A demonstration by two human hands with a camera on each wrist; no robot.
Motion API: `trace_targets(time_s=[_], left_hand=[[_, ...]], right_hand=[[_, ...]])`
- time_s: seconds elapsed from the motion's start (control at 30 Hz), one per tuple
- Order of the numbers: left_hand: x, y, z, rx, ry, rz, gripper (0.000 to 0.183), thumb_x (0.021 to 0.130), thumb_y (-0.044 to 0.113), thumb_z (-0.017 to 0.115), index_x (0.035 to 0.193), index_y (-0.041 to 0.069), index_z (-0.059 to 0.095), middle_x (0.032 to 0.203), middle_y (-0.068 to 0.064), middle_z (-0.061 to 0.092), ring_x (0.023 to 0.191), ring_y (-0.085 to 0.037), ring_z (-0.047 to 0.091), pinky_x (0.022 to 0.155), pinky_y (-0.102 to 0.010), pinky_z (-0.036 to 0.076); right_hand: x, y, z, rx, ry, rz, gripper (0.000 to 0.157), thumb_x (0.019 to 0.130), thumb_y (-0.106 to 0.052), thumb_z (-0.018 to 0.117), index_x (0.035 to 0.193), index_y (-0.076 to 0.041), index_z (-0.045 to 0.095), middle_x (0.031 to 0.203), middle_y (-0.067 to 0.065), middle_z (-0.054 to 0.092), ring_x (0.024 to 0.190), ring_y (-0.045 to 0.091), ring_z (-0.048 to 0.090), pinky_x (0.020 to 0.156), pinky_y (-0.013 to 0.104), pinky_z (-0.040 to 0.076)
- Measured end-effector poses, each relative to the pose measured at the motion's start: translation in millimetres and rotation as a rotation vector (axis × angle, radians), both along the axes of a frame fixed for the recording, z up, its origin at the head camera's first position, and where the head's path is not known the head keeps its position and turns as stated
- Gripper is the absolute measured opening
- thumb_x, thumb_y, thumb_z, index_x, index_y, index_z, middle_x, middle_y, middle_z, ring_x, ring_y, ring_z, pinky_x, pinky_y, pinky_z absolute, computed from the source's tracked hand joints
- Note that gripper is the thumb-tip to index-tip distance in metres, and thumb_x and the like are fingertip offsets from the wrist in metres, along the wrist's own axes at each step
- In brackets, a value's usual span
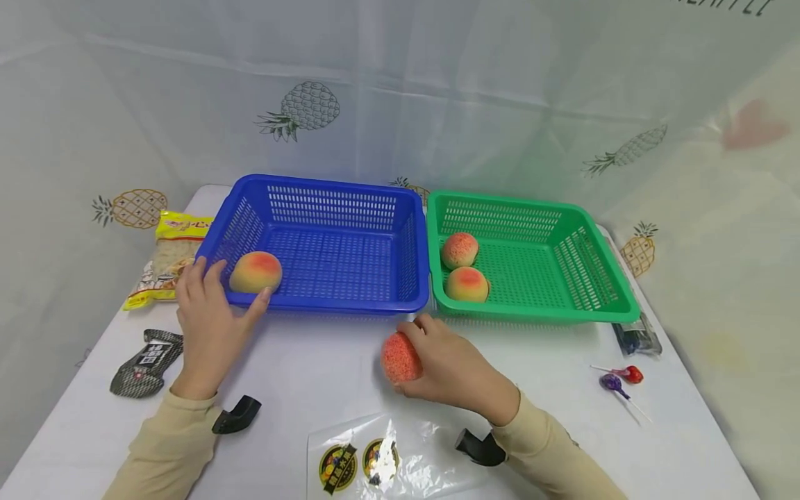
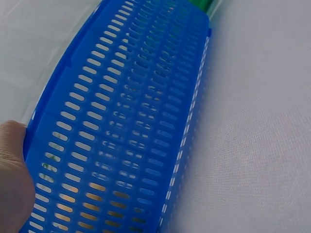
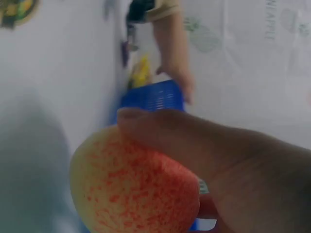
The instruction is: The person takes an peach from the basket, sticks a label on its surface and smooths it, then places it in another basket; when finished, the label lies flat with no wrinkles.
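Observation:
My right hand [image 1: 446,364] grips a red-speckled peach [image 1: 401,358] above the white table, in front of the gap between two baskets. In the right wrist view the thumb lies across the held peach [image 3: 131,184]. My left hand [image 1: 212,323] is at the front left corner of the blue basket [image 1: 337,303], fingers spread and thumb over the front rim. A yellow-red peach [image 1: 256,271] lies inside that corner, close to the thumb and fingers; any contact is unclear. Two peaches, one speckled [image 1: 460,250] and one smoother [image 1: 467,285], sit at the left side of the green basket [image 1: 537,314].
A yellow food bag [image 1: 165,260] lies left of the blue basket, with a dark packet [image 1: 147,364] nearer. Clear plastic packaging [image 1: 400,455] is at the front. Two lollipops, red [image 1: 632,374] and purple [image 1: 611,382], and a dark packet [image 1: 639,338] lie right.

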State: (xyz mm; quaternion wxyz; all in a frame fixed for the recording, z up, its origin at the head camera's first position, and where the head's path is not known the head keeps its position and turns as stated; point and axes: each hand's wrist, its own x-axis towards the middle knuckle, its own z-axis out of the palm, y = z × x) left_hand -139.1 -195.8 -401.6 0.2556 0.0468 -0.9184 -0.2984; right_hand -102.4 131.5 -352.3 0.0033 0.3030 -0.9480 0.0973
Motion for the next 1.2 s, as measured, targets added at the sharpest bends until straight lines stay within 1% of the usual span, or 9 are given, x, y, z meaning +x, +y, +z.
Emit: trace_targets(time_s=[0.13, 0.23, 0.33, 0.47, 0.6, 0.83, 1.03, 1.13, 1.2], left_hand=[[-0.4, 0, -1.0, 0.006, -0.002, 0.000, 0.079, 0.074, 0.047, 0.064, 0.131, 0.001, 0.034, 0.142, -0.016, 0.021, 0.133, -0.028, 0.008, 0.091, -0.066, 0.018], [-0.6, 0, -1.2, 0.006, -0.003, -0.001, 0.080, 0.073, 0.048, 0.064, 0.131, 0.001, 0.034, 0.142, -0.016, 0.021, 0.133, -0.028, 0.008, 0.091, -0.066, 0.017], [-0.6, 0, -1.0, 0.004, 0.000, -0.001, 0.080, 0.073, 0.048, 0.064, 0.131, 0.001, 0.034, 0.142, -0.016, 0.020, 0.133, -0.028, 0.007, 0.091, -0.065, 0.017], [-0.9, 1, -0.7, -0.001, 0.009, 0.000, 0.080, 0.073, 0.048, 0.064, 0.130, 0.001, 0.034, 0.142, -0.016, 0.021, 0.133, -0.027, 0.007, 0.090, -0.065, 0.018], [-0.7, 1, -0.6, -0.004, 0.010, 0.000, 0.080, 0.073, 0.048, 0.064, 0.130, 0.001, 0.034, 0.141, -0.016, 0.021, 0.133, -0.028, 0.007, 0.089, -0.065, 0.019], [0.4, 1, -0.6, 0.003, -0.003, -0.001, 0.080, 0.074, 0.048, 0.064, 0.130, 0.001, 0.033, 0.142, -0.016, 0.020, 0.133, -0.028, 0.005, 0.090, -0.065, 0.017], [0.2, 1, -1.0, 0.009, -0.023, -0.001, 0.080, 0.075, 0.048, 0.063, 0.131, 0.001, 0.032, 0.143, -0.015, 0.018, 0.133, -0.028, 0.004, 0.090, -0.065, 0.016], [2.1, 4, 1.2, 0.033, -0.001, 0.014, 0.080, 0.073, 0.048, 0.064, 0.130, 0.002, 0.032, 0.143, -0.013, 0.016, 0.133, -0.027, 0.003, 0.089, -0.063, 0.013], [7.7, 10, 6.0, 0.029, 0.058, 0.032, 0.079, 0.071, 0.047, 0.067, 0.128, 0.004, 0.035, 0.141, -0.013, 0.019, 0.132, -0.028, 0.006, 0.088, -0.060, 0.012]], right_hand=[[-4.6, -1, -16.7, 0.031, 0.023, -0.028, 0.068, 0.062, -0.047, 0.069, 0.116, -0.012, 0.049, 0.098, 0.003, 0.049, 0.083, 0.016, 0.047, 0.065, 0.030, 0.046], [-6.8, -1, -22.9, 0.025, 0.015, -0.041, 0.068, 0.063, -0.049, 0.069, 0.117, -0.012, 0.049, 0.100, 0.004, 0.049, 0.085, 0.017, 0.047, 0.067, 0.031, 0.047], [-8.6, -2, -27.4, 0.005, 0.017, -0.044, 0.071, 0.064, -0.052, 0.069, 0.118, -0.011, 0.048, 0.103, 0.006, 0.049, 0.087, 0.019, 0.047, 0.070, 0.032, 0.046], [-9.7, -1, -31.9, -0.057, 0.024, -0.025, 0.078, 0.063, -0.055, 0.071, 0.120, -0.008, 0.046, 0.107, 0.008, 0.050, 0.091, 0.022, 0.047, 0.075, 0.035, 0.045], [-10.7, 0, -35.4, -0.117, -0.011, -0.003, 0.082, 0.062, -0.055, 0.071, 0.123, -0.008, 0.044, 0.114, 0.008, 0.047, 0.098, 0.023, 0.045, 0.083, 0.038, 0.043], [-13.5, 1, -38.0, -0.213, -0.104, 0.052, 0.074, 0.066, -0.048, 0.072, 0.123, -0.010, 0.044, 0.119, 0.007, 0.042, 0.104, 0.020, 0.041, 0.088, 0.036, 0.041], [-16.5, 2, -41.3, -0.221, -0.138, 0.069, 0.085, 0.062, -0.051, 0.073, 0.127, -0.009, 0.038, 0.124, 0.009, 0.040, 0.111, 0.020, 0.040, 0.092, 0.036, 0.039], [-17.2, 4, -42.3, -0.220, -0.155, 0.067, 0.089, 0.061, -0.052, 0.073, 0.129, -0.009, 0.036, 0.126, 0.009, 0.039, 0.113, 0.020, 0.040, 0.094, 0.035, 0.039], [-17.0, 5, -41.4, -0.213, -0.169, 0.067, 0.091, 0.062, -0.052, 0.073, 0.131, -0.010, 0.033, 0.128, 0.009, 0.038, 0.115, 0.019, 0.039, 0.095, 0.035, 0.038]])
